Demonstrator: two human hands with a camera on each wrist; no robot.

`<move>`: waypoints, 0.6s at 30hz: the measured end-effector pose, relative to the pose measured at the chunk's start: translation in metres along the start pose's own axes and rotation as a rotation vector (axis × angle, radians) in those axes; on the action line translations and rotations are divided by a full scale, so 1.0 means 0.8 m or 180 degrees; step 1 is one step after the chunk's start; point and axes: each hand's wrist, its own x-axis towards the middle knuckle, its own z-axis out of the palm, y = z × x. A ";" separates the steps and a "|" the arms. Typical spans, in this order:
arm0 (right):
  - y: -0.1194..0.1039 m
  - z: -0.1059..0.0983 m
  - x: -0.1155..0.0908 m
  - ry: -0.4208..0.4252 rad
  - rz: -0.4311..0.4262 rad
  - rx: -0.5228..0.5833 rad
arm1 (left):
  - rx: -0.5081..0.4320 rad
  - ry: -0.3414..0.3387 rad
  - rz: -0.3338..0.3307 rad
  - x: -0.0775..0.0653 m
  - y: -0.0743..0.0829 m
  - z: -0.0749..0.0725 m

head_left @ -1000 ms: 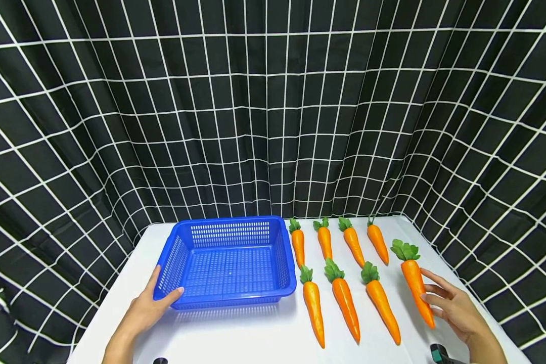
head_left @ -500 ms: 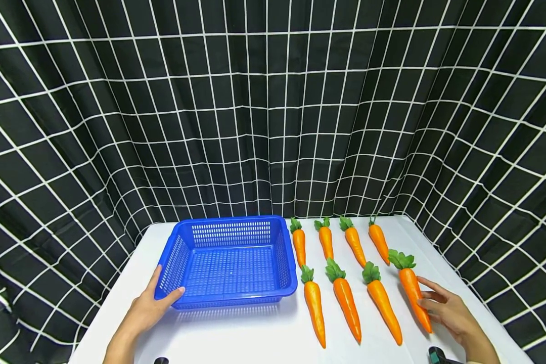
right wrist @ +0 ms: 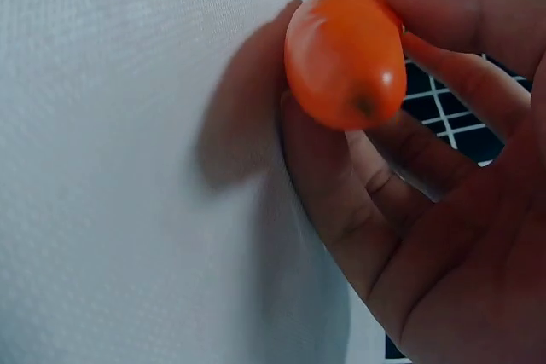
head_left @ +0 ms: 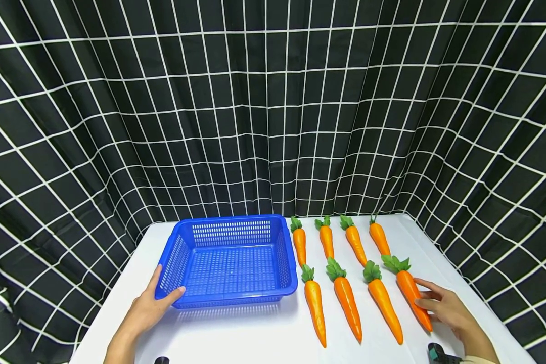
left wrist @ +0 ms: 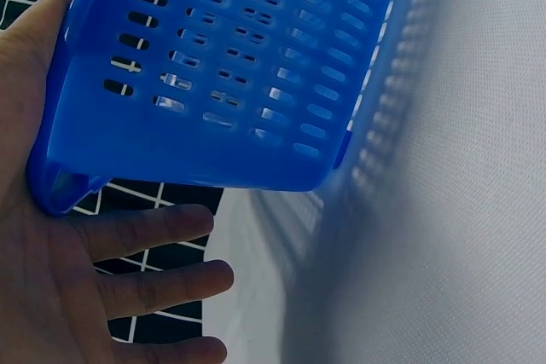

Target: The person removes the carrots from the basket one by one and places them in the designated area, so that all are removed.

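My right hand [head_left: 447, 309] pinches an orange carrot [head_left: 411, 296] with green leaves at the right end of the front row. In the right wrist view the carrot's tip end [right wrist: 345, 57] shows between thumb and fingers, close over the white cloth. At the near left corner of a blue plastic basket [head_left: 229, 296] rests my left hand [head_left: 142, 311], its thumb over the front rim and a finger along the left side. The left wrist view shows straight, spread fingers [left wrist: 166, 287] below the basket's perforated wall [left wrist: 213, 83]. The basket has nothing in it.
Left of the held carrot lie other carrots in the front row, the closest one [head_left: 384, 308] beside it. Behind them runs a back row of carrots [head_left: 355, 245]. White cloth [head_left: 236, 336] covers the table; a black gridded curtain [head_left: 273, 126] surrounds it.
My right hand has moved the carrot left and down toward the table, bringing it nearer the front row. The left hand and basket stay in place.
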 end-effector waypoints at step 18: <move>-0.003 0.004 0.001 0.0256 -0.0192 -0.0778 | 0.0003 0.0032 0.0038 -0.001 0.000 0.001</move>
